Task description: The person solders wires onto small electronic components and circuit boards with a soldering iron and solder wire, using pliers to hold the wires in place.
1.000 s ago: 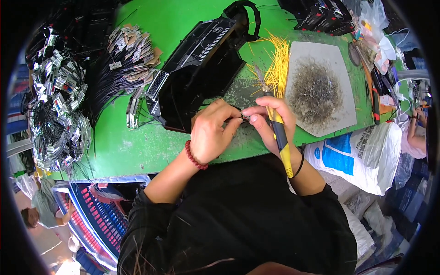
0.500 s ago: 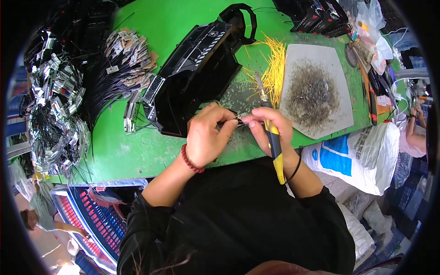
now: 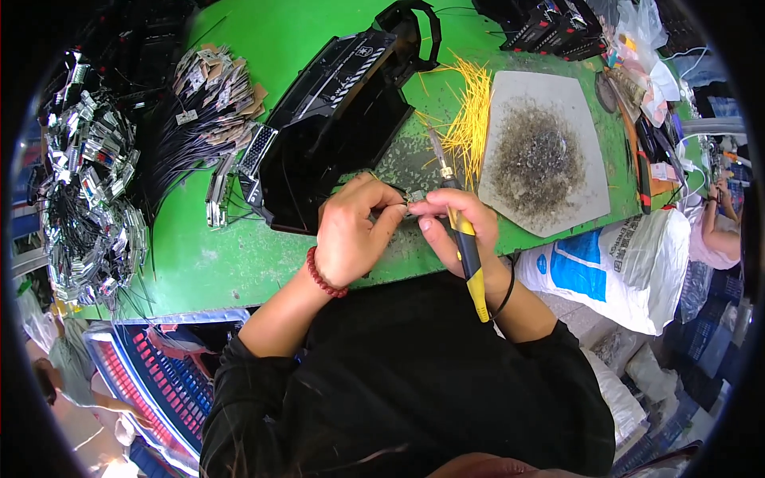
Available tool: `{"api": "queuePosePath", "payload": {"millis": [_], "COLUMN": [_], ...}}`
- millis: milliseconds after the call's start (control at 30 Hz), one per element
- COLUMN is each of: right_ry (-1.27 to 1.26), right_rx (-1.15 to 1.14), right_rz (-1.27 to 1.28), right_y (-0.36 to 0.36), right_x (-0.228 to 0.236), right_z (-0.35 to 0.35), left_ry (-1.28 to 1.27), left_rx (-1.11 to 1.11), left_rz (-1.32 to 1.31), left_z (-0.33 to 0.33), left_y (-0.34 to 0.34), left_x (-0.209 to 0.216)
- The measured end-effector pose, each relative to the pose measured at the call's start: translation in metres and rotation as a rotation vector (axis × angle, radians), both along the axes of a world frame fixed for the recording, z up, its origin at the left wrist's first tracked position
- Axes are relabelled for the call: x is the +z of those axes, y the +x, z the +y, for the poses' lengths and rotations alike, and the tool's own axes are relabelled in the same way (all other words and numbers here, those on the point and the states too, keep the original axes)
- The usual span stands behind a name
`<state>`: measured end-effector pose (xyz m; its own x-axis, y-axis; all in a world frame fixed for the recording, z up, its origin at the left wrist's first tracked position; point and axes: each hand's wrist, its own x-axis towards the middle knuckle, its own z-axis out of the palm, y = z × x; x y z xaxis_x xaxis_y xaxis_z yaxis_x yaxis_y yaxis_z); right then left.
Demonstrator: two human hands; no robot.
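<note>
My left hand (image 3: 353, 226) is closed, thumb and forefinger pinching a small silvery part with thin wire (image 3: 414, 196). Opposite it, the fingertips of my right hand (image 3: 470, 219) meet the same small part. A yellow and black soldering iron (image 3: 465, 248) is held in my right hand, its metal tip pointing away from me and its cable running down past the wrist. Just beyond my left hand lies a black plastic toy vehicle body (image 3: 323, 111), tilted with its hollow side toward me. Exactly how the small part is shaped is hidden by my fingers.
A bundle of yellow wires (image 3: 468, 111) lies beside a grey, soot-stained pad (image 3: 586, 151) on the green table (image 3: 199, 271). Left are heaped silvery parts with black wires (image 3: 92, 183) and another wired bundle (image 3: 211, 95). Black shells (image 3: 550, 28) stand far right; a white sack (image 3: 637, 263) sits below.
The view has shifted slightly, so the table things sit a little farther left. Both hands stay together at the small part, and the soldering iron remains in my right hand.
</note>
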<state>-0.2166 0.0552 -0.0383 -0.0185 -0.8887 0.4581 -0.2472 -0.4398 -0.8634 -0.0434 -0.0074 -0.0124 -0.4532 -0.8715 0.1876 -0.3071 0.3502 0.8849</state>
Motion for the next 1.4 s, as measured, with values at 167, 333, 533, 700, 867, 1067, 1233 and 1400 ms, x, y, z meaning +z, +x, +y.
{"api": "queuePosePath", "payload": {"millis": [167, 333, 533, 700, 867, 1067, 1233, 1400], "right_ry": [0.034, 0.057, 0.141, 0.179, 0.218, 0.119, 0.059, 0.034], "right_rx": [-0.076, -0.105, -0.103, -0.097, -0.074, -0.109, -0.071, -0.109], "right_rz": [-0.071, -0.037, -0.092, -0.052, 0.013, -0.093, -0.014, 0.041], "right_y": [-0.005, -0.002, 0.004, 0.004, 0.002, 0.005, 0.003, 0.005], "right_x": [-0.002, 0.0, 0.0, 0.003, 0.001, -0.009, -0.003, -0.001], "right_z": [-0.005, -0.006, -0.01, -0.011, -0.013, -0.011, -0.012, -0.01], "left_ry": [-0.043, -0.085, -0.254, -0.395, -0.317, -0.24, -0.222, -0.194], "left_rx": [-0.012, 0.003, 0.012, -0.019, 0.01, 0.02, 0.032, 0.036], "left_rz": [0.002, 0.02, 0.045, 0.0, -0.001, 0.035, 0.032, 0.036], "left_z": [-0.001, 0.001, 0.001, 0.0, 0.001, 0.003, 0.002, 0.002], "left_y": [0.0, 0.0, -0.003, -0.003, -0.002, -0.003, -0.003, -0.004], "left_x": [0.001, -0.004, -0.013, -0.017, -0.015, -0.016, -0.015, -0.015]}}
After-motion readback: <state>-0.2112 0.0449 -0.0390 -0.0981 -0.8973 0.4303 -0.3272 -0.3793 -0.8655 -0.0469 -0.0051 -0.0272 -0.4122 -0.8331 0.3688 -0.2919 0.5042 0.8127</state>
